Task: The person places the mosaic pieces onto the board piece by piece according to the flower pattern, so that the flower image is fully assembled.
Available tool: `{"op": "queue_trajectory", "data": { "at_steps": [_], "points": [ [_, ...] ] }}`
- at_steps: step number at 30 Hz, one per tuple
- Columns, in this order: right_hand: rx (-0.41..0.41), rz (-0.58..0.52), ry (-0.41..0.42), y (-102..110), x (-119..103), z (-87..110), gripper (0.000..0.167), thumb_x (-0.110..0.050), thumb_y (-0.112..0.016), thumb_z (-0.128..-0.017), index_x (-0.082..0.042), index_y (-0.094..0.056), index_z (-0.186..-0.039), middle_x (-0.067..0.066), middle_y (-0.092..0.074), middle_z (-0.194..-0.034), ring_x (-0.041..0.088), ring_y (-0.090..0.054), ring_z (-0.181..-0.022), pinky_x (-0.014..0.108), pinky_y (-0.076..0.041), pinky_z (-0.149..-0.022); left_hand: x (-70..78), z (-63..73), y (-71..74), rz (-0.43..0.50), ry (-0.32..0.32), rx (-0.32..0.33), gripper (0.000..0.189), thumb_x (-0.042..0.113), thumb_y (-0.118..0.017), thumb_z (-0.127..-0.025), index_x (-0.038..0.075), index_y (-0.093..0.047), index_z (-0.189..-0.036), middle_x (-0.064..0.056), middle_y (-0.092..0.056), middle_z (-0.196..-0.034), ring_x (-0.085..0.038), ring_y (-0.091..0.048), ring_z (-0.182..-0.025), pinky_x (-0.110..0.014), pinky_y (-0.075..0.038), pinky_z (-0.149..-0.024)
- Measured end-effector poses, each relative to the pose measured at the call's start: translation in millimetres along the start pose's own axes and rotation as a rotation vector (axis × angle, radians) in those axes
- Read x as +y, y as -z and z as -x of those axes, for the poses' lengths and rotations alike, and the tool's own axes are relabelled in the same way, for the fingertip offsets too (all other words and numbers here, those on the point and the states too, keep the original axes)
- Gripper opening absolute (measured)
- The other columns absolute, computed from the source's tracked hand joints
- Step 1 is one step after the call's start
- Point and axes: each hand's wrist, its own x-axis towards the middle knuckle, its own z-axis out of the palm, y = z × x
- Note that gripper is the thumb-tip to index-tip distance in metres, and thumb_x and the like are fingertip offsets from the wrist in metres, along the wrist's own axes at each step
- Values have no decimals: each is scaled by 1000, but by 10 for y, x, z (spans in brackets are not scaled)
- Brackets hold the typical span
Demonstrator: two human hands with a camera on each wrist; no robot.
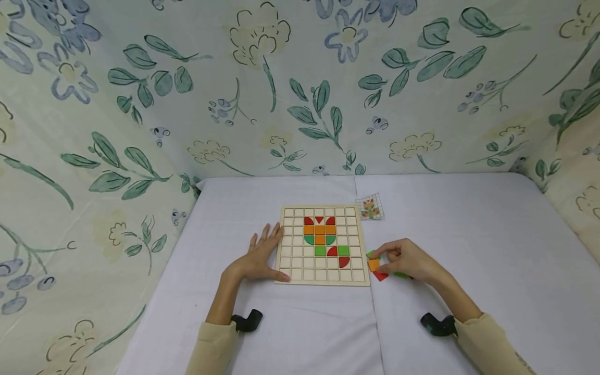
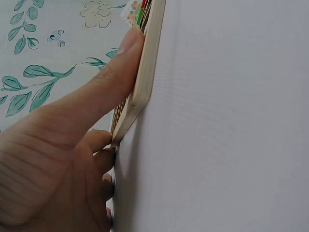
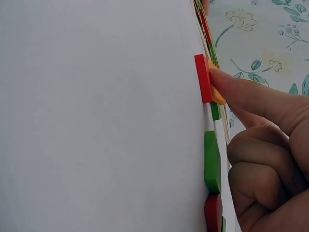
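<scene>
A wooden grid board (image 1: 300, 271) lies on the cloth, with red, orange and green tiles set in its cells in a flower-like pattern. My left hand (image 1: 257, 260) is spread along the board's left side. Its thumb rests on the near left corner, and the other fingers touch the side edge. Just right of the board, my right hand (image 1: 410, 260) pinches an orange square tile (image 1: 373, 265) between thumb and index finger; the other fingers are curled in. Beneath and beside it lie a red tile (image 3: 203, 79) and a green tile (image 3: 211, 162), with another red piece (image 3: 212, 212) nearer the wrist.
Beyond the board's far right corner lies a small pattern card (image 1: 370, 207) showing a flower on a grid. White cloth (image 1: 469, 219) covers the table. Floral fabric (image 1: 328, 104) hangs behind it and at the sides. Each wrist carries a black camera mount (image 1: 248, 321).
</scene>
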Motion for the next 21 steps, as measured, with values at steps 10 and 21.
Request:
{"op": "queue_trajectory", "data": {
  "at_steps": [10, 21],
  "points": [
    [35, 18, -39, 27, 23, -27, 31, -13, -83, -85, -4, -77, -113, -7, -26, -59, 8, -23, -48, 20, -20, -46, -12, -8, -7, -9, 4, -4, 136, 47, -94, -71, 13, -5, -168, -4, 6, -176, -31, 16, -163, -60, 13, -130],
    [106, -3, -99, 31, 34, -84, 31, -20, -80, -90, -4, -75, -116, -4, -33, -58, 10, -29, -50, 21, -23, -48, -27, -10, -7, -14, 0, -2, 135, 48, -93, -71, 13, -5, -168, -4, 5, -176, -31, 16, -163, -60, 11, -130]
  ]
}}
